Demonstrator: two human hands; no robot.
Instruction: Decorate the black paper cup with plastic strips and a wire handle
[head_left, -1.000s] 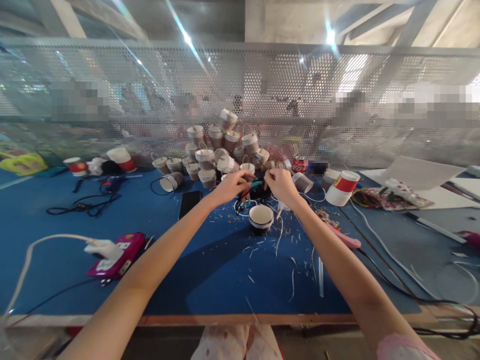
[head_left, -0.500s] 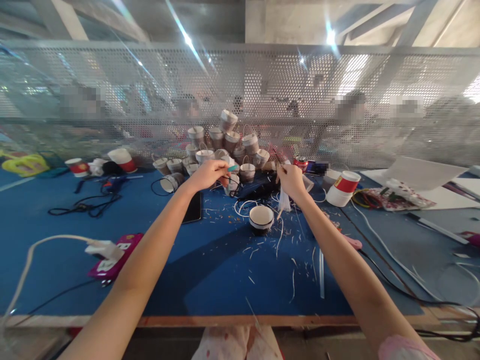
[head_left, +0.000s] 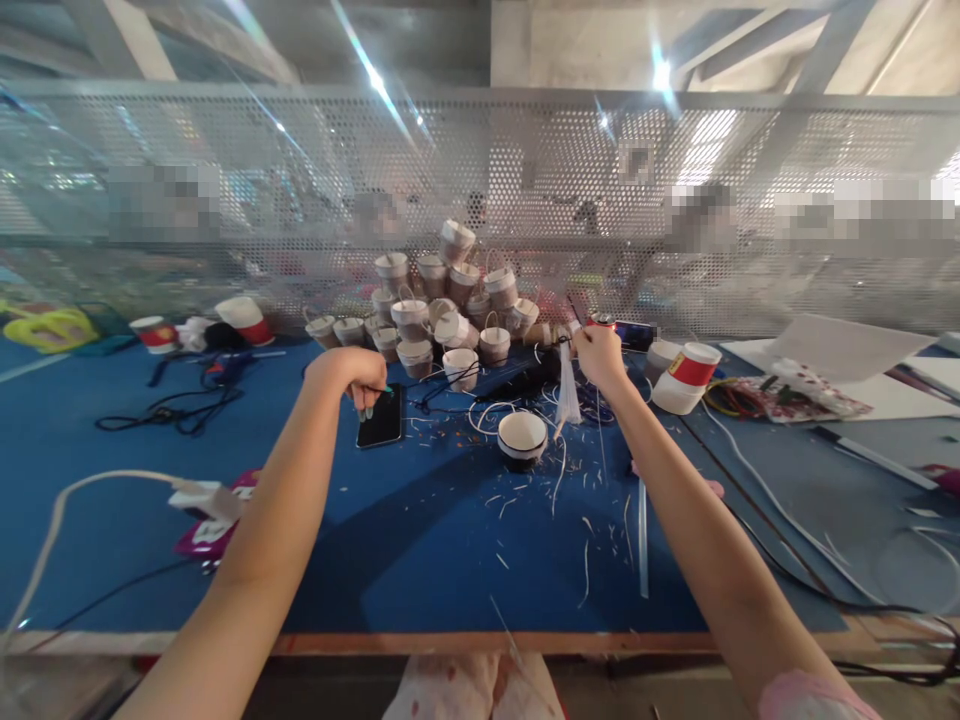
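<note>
My left hand is bent down over the black phone, its fingers closed on what looks like a thin black cord; a small teal bit shows at the fingertips. My right hand is closed at the back right, with a thin dark stick-like thing poking up from its fingers. A bundle of clear white strips lies just left of it. Between my arms stands a small bucket with a white inside and dark outer side. Small grey-white buckets are piled behind.
White scraps litter the blue table. Paper cups and a red can stand at right. A purple power strip with a plug lies at left, near a dark cable. A perforated metal screen runs along the back.
My left hand has moved left and down, from in front of the bucket pile to above the phone. My right hand has shifted slightly right.
</note>
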